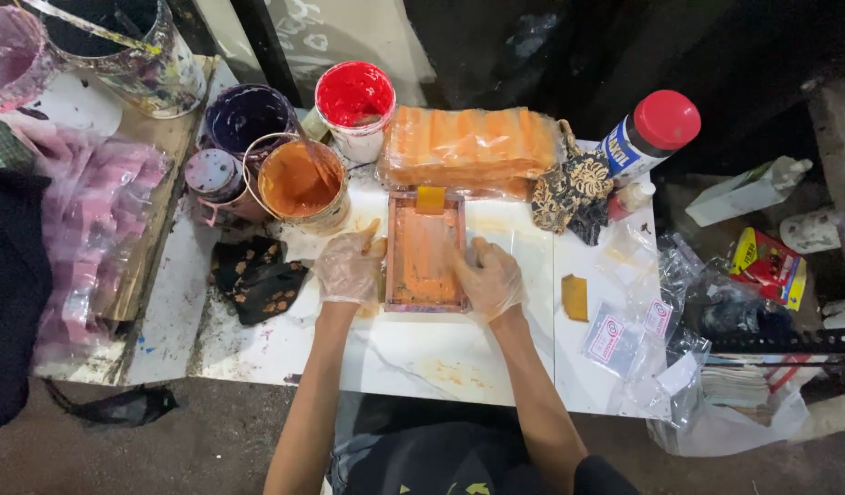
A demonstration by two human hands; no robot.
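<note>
Fingers closed on small orange-inked screen-printing frame: gloved left hand gripping at nine o'clock, right hand at three; orange ink tub at ten.

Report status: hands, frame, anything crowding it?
Left hand and right hand, gloved, grip the small orange-stained frame by its sides. Orange paint tub close at upper left.

A thin, clear disposable glove, smeared with orange, is worn on the left hand; the right hand is left ungloved. Both forearms are uncovered, and dark clothing with yellowish markings is seen below
</note>
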